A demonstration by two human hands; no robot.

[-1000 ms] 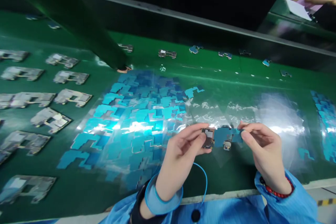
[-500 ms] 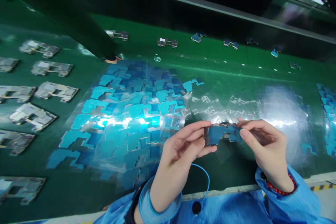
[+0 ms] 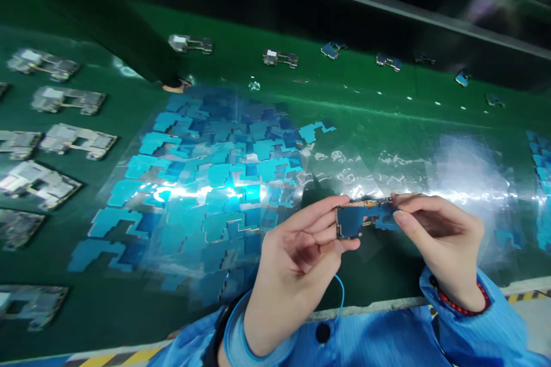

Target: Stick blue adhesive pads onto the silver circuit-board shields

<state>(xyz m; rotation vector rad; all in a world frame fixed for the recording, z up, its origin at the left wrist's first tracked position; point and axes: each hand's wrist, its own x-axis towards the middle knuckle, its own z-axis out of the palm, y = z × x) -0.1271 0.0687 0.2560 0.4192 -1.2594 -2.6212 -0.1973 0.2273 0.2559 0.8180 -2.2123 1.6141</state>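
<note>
A small circuit board with a blue film on it hangs just above the green belt, pinched between both hands. My left hand grips its left end with thumb and fingertips. My right hand holds the right end, thumb pressed on the blue film. A blue wrist strap with a thin blue cord circles my left wrist. A red bead bracelet is on my right wrist.
A clear sheet covered with several blue film cut-outs lies left of the hands. Bare clear liner sheets lie to the right. Rows of grey circuit boards fill the left of the green belt. More boards sit along the far edge.
The board has tilted so its blue-filmed face shows more fully, and both hands have shifted slightly. The view has drifted a little, so the belt's items sit higher and further left.
</note>
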